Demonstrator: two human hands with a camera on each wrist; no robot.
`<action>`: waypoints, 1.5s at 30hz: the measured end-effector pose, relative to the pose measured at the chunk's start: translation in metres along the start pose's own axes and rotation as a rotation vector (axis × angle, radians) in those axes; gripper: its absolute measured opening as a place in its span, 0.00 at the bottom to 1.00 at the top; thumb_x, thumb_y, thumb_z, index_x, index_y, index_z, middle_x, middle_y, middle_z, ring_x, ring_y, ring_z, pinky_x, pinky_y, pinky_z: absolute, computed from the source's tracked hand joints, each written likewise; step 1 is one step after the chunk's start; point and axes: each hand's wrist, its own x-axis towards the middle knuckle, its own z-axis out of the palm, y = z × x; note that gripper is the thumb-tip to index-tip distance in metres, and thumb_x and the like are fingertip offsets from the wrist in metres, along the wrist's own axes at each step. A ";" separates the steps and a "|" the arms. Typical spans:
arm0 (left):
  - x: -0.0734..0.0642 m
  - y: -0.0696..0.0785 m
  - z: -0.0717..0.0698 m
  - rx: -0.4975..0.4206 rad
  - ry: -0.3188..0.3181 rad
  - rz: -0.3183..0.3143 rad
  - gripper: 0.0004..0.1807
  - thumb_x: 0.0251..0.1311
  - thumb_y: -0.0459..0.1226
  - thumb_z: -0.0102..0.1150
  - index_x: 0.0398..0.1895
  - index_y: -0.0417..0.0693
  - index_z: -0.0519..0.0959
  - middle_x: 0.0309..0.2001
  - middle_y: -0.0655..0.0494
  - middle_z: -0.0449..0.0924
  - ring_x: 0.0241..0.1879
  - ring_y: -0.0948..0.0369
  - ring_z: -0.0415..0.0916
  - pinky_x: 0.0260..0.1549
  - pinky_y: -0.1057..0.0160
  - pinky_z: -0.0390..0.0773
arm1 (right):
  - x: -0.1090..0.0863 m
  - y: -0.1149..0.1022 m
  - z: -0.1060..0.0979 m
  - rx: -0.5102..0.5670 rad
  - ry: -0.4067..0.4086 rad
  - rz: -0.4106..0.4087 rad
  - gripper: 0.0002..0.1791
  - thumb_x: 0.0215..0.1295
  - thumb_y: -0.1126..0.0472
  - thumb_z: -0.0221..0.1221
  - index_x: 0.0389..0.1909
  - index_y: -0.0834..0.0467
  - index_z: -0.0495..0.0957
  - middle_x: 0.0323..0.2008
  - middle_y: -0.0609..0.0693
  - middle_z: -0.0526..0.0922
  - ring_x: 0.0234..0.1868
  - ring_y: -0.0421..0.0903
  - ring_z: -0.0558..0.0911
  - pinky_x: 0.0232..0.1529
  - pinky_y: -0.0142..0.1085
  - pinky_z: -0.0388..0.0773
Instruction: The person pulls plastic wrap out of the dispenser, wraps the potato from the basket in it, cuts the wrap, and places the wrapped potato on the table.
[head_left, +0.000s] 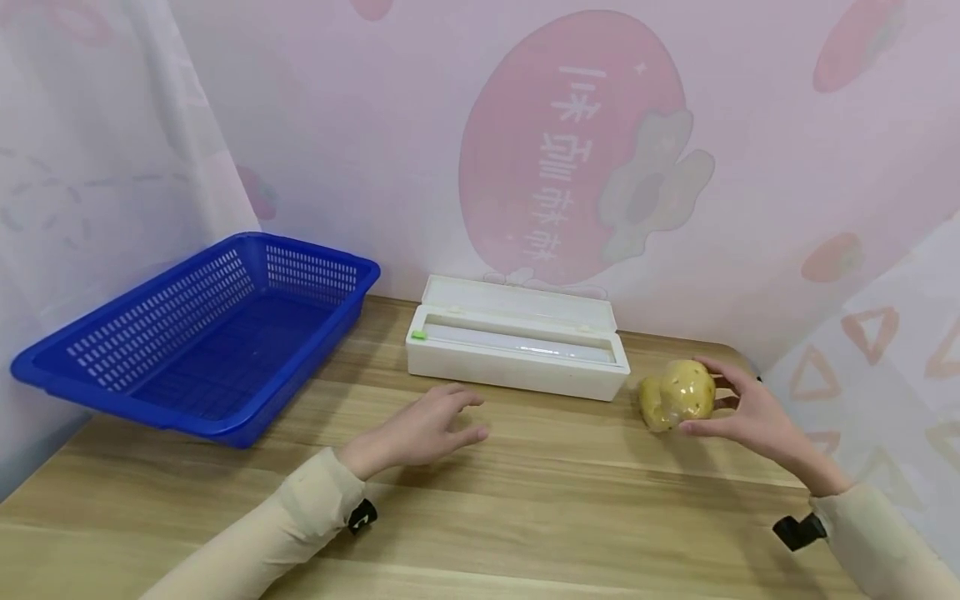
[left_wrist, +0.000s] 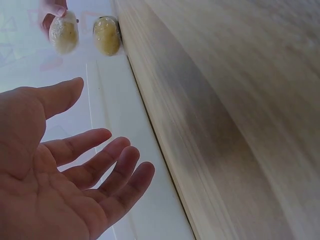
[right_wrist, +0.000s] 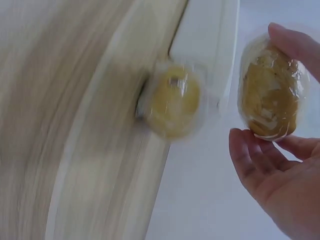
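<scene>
My right hand (head_left: pixel 757 417) grips a potato (head_left: pixel 690 390) wrapped in clear plastic film, thumb on one side and fingers on the other. In the right wrist view this potato (right_wrist: pixel 270 95) is raised off the table. A second film-wrapped potato (head_left: pixel 653 406) sits on the table just beyond it, partly hidden behind the held one in the head view; the left wrist view shows that potato (left_wrist: pixel 107 36) resting on the wood. My left hand (head_left: pixel 420 427) hovers over the table in front of the white box, fingers loosely bent, with nothing in it.
A long white cling film dispenser box (head_left: pixel 517 371) stands at the back, its lid (head_left: pixel 517 302) raised and a roll inside, with a green slider at its left end. A blue perforated basket (head_left: pixel 225 427) stands at the left. A pink printed curtain (head_left: pixel 360 125) hangs behind the wooden table (head_left: pixel 525 517).
</scene>
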 end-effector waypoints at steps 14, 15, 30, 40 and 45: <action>-0.003 -0.002 0.000 0.013 -0.011 -0.017 0.30 0.67 0.52 0.58 0.63 0.40 0.73 0.63 0.43 0.71 0.62 0.47 0.66 0.60 0.46 0.66 | 0.002 0.050 -0.034 0.041 -0.009 0.191 0.53 0.56 0.56 0.73 0.75 0.64 0.51 0.62 0.63 0.66 0.46 0.38 0.75 0.37 0.35 0.79; -0.003 -0.002 0.000 0.010 -0.011 -0.015 0.30 0.67 0.52 0.58 0.63 0.40 0.73 0.62 0.43 0.71 0.63 0.47 0.66 0.60 0.46 0.66 | 0.002 0.053 -0.037 0.032 -0.009 0.198 0.53 0.56 0.56 0.73 0.75 0.64 0.51 0.62 0.63 0.67 0.46 0.35 0.74 0.38 0.34 0.78; -0.003 -0.003 0.000 0.002 -0.011 0.002 0.30 0.67 0.50 0.59 0.63 0.38 0.73 0.62 0.43 0.71 0.62 0.47 0.67 0.60 0.47 0.67 | 0.001 0.084 -0.038 -0.026 -0.156 0.257 0.50 0.53 0.51 0.74 0.72 0.61 0.59 0.56 0.63 0.72 0.54 0.58 0.72 0.41 0.39 0.76; -0.002 -0.003 0.002 0.005 -0.015 0.008 0.30 0.68 0.51 0.58 0.63 0.38 0.73 0.62 0.43 0.72 0.63 0.47 0.66 0.61 0.47 0.65 | 0.004 0.091 -0.025 -0.005 -0.231 0.232 0.55 0.53 0.55 0.74 0.73 0.70 0.52 0.62 0.68 0.66 0.59 0.65 0.69 0.48 0.44 0.74; -0.003 -0.004 0.002 0.004 -0.012 0.007 0.30 0.68 0.51 0.58 0.63 0.39 0.73 0.63 0.44 0.71 0.63 0.47 0.66 0.61 0.47 0.66 | 0.001 0.090 -0.026 0.003 -0.259 0.245 0.57 0.54 0.56 0.73 0.74 0.71 0.45 0.68 0.71 0.55 0.62 0.70 0.63 0.54 0.56 0.68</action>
